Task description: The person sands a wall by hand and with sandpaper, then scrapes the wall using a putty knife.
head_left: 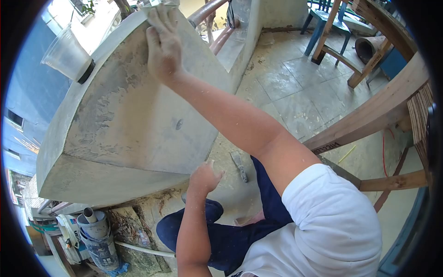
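Observation:
My right hand (165, 48) is stretched out to the top of a grey plastered wall (152, 106), its fingers extended and lying against the upper face near the edge. They are slightly blurred, and whatever may be under the palm is hidden. Lower down, my left hand (205, 177) hovers beside the wall's lower edge, fingers loosely bent and apart, with nothing visible in it. A dusty putty knife (239, 166) lies on the floor just right of that hand. The wall's surface has rough, patchy plaster and a brownish damp-looking band.
A clear plastic cup (69, 55) rests tilted on the wall's outer ledge. Stained buckets (99, 244) stand at lower left beside a white hose (145, 249). Wooden framing (369, 115) crosses the right side, with a blue plastic chair (325, 25) behind on the dusty tiles (295, 76).

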`<action>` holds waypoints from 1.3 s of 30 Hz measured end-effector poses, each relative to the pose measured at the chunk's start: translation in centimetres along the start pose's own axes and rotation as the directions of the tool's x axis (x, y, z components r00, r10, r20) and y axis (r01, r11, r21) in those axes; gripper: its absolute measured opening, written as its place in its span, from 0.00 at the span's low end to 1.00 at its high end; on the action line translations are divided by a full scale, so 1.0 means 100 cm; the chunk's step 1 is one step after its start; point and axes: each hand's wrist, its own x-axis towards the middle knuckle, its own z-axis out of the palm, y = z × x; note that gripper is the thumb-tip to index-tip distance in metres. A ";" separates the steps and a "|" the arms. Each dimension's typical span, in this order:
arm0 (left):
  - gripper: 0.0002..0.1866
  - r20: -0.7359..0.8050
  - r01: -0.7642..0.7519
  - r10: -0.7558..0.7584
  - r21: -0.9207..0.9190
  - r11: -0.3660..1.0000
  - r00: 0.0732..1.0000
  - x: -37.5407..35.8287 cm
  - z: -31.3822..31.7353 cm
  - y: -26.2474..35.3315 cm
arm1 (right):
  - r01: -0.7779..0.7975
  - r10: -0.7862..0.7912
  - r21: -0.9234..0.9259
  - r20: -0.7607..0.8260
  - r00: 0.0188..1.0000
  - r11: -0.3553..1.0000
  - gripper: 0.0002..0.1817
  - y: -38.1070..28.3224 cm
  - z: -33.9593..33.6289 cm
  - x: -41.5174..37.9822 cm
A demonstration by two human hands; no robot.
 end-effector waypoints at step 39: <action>0.29 0.045 0.037 -0.034 -0.071 0.997 0.998 0.007 -0.017 0.034 | 0.088 -0.060 -0.126 0.211 0.976 0.988 0.18 0.074 -0.072 -0.077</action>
